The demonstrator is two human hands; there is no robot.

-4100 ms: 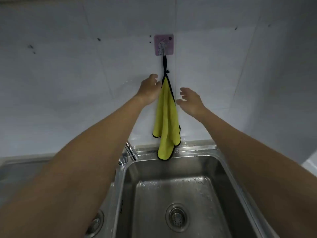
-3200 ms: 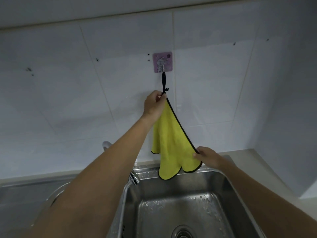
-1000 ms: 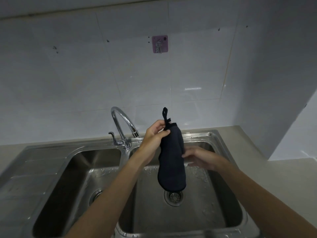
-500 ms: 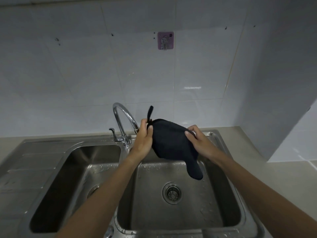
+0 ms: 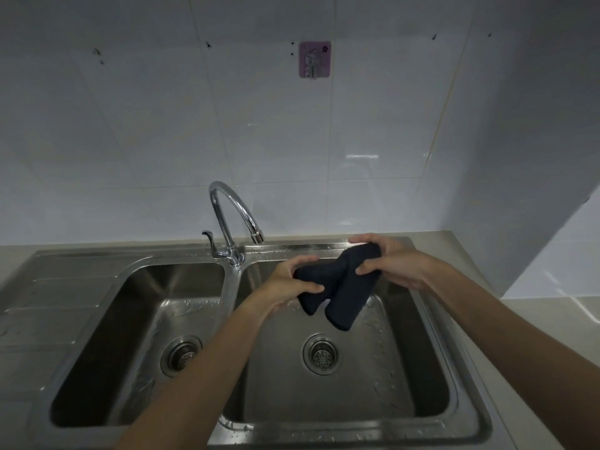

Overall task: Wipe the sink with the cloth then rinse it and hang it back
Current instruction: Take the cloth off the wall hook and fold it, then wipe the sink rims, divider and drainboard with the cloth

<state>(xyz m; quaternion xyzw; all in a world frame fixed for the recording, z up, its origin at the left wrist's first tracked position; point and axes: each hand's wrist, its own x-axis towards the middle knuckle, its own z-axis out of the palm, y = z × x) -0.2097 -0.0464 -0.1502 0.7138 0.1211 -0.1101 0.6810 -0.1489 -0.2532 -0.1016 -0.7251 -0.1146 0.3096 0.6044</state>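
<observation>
Now, in the head view, the dark, bunched cloth hangs above the right basin of the stainless steel double sink. The left hand curls round one end and the right hand grips the other. I'd fold it into a flat pad before pressing down, so that loose ends don't drag.

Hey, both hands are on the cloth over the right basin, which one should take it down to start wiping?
Probably the right hand: it grips the cloth at its upper end, with the longer fold hanging below it over the right basin. The left hand holds the shorter fold, nearer the tap.
</observation>
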